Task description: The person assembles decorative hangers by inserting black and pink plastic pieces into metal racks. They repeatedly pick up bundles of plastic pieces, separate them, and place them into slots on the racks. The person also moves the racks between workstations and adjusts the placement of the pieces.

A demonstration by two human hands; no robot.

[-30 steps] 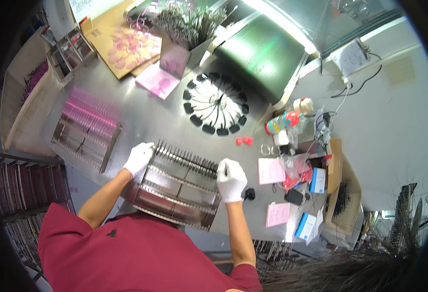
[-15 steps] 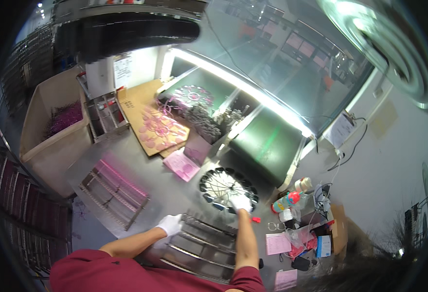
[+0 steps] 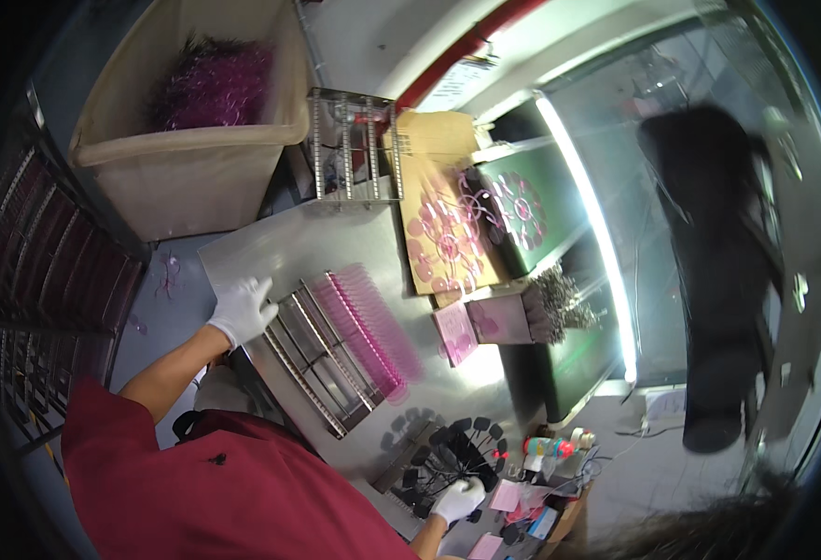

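Observation:
My left hand, in a white glove, has its fingers apart at the near left end of a metal rack. Along the rack's far side stands a row of thin translucent pink discs. Whether the fingertips touch the rack, I cannot tell. Lower down, my white-gloved right hand is closed at the rim of a black spoked wheel of dark discs. The wheel is off the bright lit patch. Partly behind it lies a second metal rack.
Cardboard with pink disc clusters lies at the back, beside green-topped conveyors. A beige bin holds purple strands. Racks stand at far left. A bottle, papers and cables crowd the right.
The view has swung to the left. My left hand has gone from the near rack to the rack of pink discs. My right hand has carried the black wheel off the lit patch.

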